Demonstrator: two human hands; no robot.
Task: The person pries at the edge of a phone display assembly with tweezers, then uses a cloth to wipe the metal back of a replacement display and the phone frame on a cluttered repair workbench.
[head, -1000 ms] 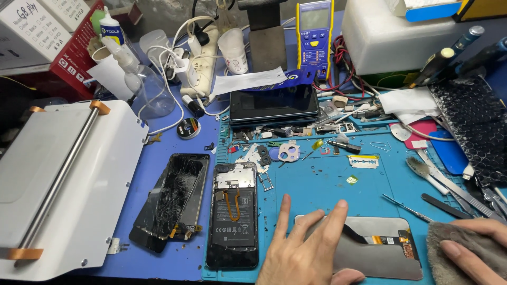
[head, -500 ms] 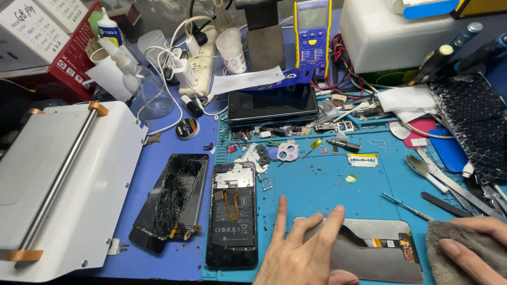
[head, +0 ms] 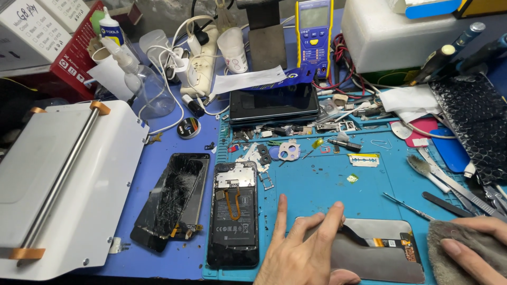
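You are pressing your left hand [head: 303, 253] flat, fingers spread, on the grey screen panel [head: 377, 253] lying on the blue mat [head: 322, 179], seemingly pinning it so it cannot slide. Your right hand [head: 475, 248] is closing around a grey cloth [head: 459, 258] just beside the panel's right end, ready for wiping. The opened phone [head: 233, 214] is lying face down just left of your hand, the cracked screen [head: 171, 203] beside it, both out of the way.
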